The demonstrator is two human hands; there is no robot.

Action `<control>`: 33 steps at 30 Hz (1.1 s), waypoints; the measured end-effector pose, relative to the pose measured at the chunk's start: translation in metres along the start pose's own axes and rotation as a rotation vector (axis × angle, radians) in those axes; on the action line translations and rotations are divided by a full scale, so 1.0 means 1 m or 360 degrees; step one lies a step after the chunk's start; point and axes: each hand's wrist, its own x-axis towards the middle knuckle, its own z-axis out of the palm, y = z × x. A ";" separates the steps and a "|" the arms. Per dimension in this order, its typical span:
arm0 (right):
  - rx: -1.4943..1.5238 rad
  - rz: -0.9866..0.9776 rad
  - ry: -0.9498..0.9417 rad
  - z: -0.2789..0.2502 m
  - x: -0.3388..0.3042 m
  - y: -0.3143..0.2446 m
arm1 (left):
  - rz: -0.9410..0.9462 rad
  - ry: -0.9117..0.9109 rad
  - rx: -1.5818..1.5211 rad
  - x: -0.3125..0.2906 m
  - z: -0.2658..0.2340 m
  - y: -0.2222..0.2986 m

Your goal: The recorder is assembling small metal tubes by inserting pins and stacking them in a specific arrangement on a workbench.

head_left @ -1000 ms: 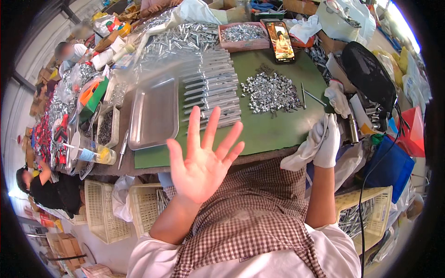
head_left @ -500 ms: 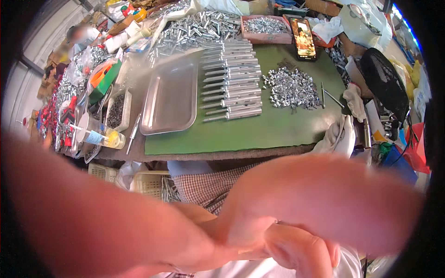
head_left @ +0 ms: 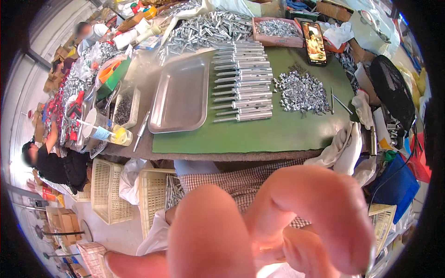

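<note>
My left hand point(head_left: 278, 222) fills the lower middle of the picture, very close to the lens and blurred. Its bare fingers are spread apart and nothing shows in them. Behind it lies my checked apron point(head_left: 218, 178). My right hand is not visible; a white cloth point(head_left: 345, 148) hangs over the table's right front edge. On the green mat point(head_left: 278, 134) lie a row of metal rods point(head_left: 241, 83), a heap of small metal parts point(head_left: 301, 92) and an empty steel tray point(head_left: 181, 97).
A phone point(head_left: 314, 42) and a pink box of parts point(head_left: 278, 30) sit at the back. Loose rods are piled behind the tray. Plastic baskets point(head_left: 109, 190) stand on the floor at left, near a seated person point(head_left: 51, 162). A black mesh object point(head_left: 391, 92) is at right.
My left hand rose from open above my lap up to the lens and now blocks the lower view. The gloved right hand at the table's right edge is no longer seen.
</note>
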 end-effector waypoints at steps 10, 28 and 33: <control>0.0061 0.0036 -0.0091 -0.012 0.004 0.005 | 0.0067 0.0033 -0.0185 0.006 0.009 -0.009; -0.0037 -0.0002 -0.0037 -0.009 -0.002 -0.001 | -0.0006 0.0564 -0.0616 0.001 0.086 -0.001; 0.0067 0.0066 -0.0116 -0.013 0.003 0.007 | 0.0065 0.0528 -0.0540 -0.008 0.087 -0.007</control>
